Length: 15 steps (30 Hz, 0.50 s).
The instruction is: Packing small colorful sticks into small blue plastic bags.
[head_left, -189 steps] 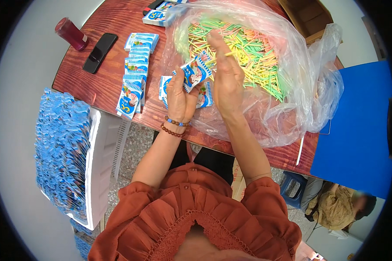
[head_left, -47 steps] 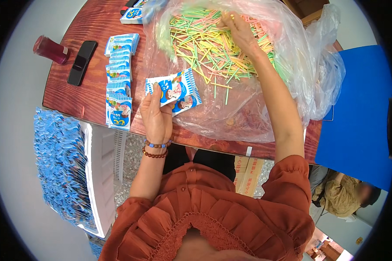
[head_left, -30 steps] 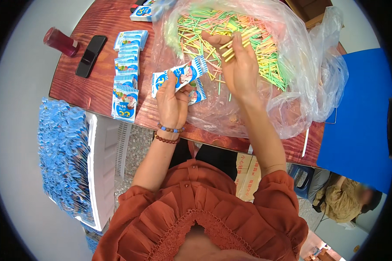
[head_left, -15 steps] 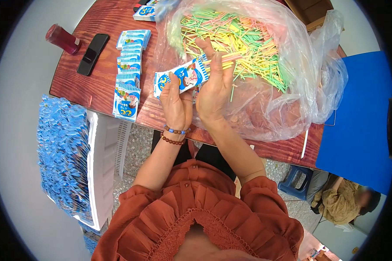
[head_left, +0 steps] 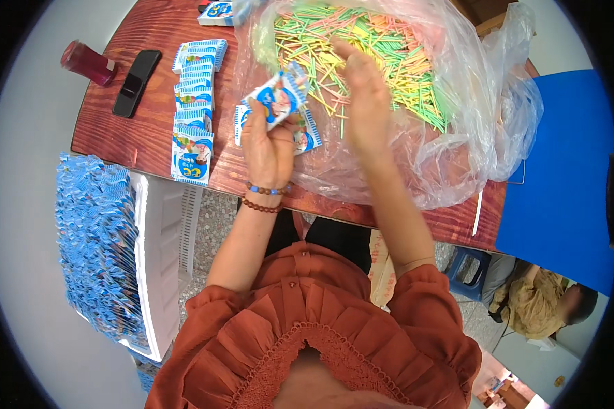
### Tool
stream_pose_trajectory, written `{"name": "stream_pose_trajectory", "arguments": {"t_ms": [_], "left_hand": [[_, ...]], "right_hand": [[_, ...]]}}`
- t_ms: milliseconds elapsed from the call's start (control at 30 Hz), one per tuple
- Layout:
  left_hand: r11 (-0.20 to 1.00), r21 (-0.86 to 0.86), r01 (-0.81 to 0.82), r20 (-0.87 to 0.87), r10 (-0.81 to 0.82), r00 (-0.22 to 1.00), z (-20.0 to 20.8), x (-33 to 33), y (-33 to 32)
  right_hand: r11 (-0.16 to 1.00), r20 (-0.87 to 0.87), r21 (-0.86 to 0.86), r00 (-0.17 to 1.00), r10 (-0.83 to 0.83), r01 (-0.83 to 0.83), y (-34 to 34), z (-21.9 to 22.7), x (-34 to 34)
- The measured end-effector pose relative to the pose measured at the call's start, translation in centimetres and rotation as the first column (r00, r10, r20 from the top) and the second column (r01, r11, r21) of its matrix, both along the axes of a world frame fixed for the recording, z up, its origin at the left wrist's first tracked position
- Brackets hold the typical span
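Observation:
My left hand (head_left: 269, 150), with beaded bracelets at its wrist, pinches a blue-and-white printed packet (head_left: 280, 101), held tilted over the table's near part. Another such packet (head_left: 310, 133) lies beneath that hand, partly hidden by it. My right hand (head_left: 367, 99) is slightly blurred, its fingers stretched out and apart, above the near side of a heap of thin sticks (head_left: 406, 82) in pink, yellow and green. No stick shows in it. The heap lies in a large clear plastic bag (head_left: 430, 174) spread open on the table.
A row of overlapping packets (head_left: 192, 153) lies at the left. Beyond it are a black phone (head_left: 136, 83) and a dark red bottle (head_left: 89, 63). A white foam box (head_left: 142, 204) full of packets stands beside the table (head_left: 228, 167). A blue stool (head_left: 467, 273) and a seated person (head_left: 535, 307) are at the right.
My right hand has left the packet's end and moved right, its fingers opening out; the sticks seen there no longer show. My left hand keeps the packet, now tilted more steeply.

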<state>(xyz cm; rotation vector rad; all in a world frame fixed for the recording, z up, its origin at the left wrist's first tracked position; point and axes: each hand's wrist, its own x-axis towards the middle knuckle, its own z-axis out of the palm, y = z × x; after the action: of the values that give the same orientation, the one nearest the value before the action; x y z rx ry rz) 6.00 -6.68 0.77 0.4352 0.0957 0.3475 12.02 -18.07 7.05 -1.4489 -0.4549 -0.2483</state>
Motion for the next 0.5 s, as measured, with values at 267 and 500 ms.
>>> {"name": "stream_pose_trajectory", "arguments": {"t_ms": [267,500], "left_hand": [[0.993,-0.091,-0.075,-0.130,0.062,0.990,-0.6,-0.7,1.2],[0.992,-0.104,-0.074,-0.129,0.061,0.990,-1.2,-1.3,1.8]], "right_hand": [[0.233,-0.045,-0.962,0.927,0.371,-0.140,-8.1,-2.0,5.3],[-0.018,-0.018,-1.000,0.880,0.475,-0.011,-6.7,-3.1,4.8]]}}
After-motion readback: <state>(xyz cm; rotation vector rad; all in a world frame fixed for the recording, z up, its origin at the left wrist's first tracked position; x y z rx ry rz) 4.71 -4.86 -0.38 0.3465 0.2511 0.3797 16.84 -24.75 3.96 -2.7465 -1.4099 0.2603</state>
